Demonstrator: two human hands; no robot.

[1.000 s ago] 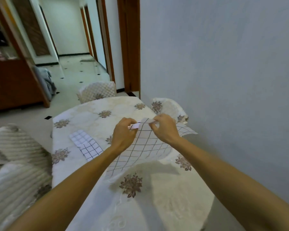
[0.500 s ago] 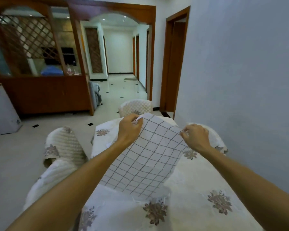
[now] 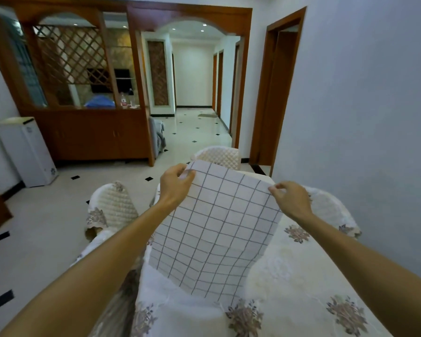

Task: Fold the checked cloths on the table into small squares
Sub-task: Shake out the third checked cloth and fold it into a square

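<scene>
A white checked cloth (image 3: 214,229) with a dark grid hangs spread out in the air above the table (image 3: 301,271). My left hand (image 3: 175,186) pinches its upper left corner. My right hand (image 3: 291,199) pinches its upper right corner. The cloth's lower edge hangs close over the flowered tablecloth. The held cloth and my left arm hide the left part of the table, and no other checked cloth shows.
Quilted chair backs stand at the left (image 3: 112,207), the far end (image 3: 216,155) and the right (image 3: 331,210) of the table. A grey wall (image 3: 362,117) runs close along the right. A wooden partition (image 3: 83,132) and a white appliance (image 3: 24,152) stand far left.
My hands have lifted the cloth off the table and moved apart, spreading it flat in the air. The view has tilted up, and the folded cloth seen on the table earlier is out of sight.
</scene>
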